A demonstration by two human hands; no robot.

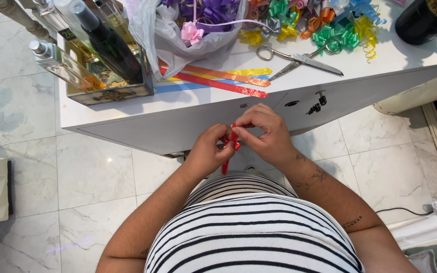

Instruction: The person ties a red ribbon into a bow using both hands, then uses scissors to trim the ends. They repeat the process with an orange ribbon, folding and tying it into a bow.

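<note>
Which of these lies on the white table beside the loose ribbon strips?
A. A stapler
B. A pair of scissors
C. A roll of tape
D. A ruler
B: a pair of scissors with silver blades lies on the white table, just right of the loose ribbon strips and below the heap of curled ribbon bows, while both hands work a red ribbon in front of the table edge.

Scissors (299, 58) lie on the table (127, 108), right of the bottle tray (112, 93).
</note>
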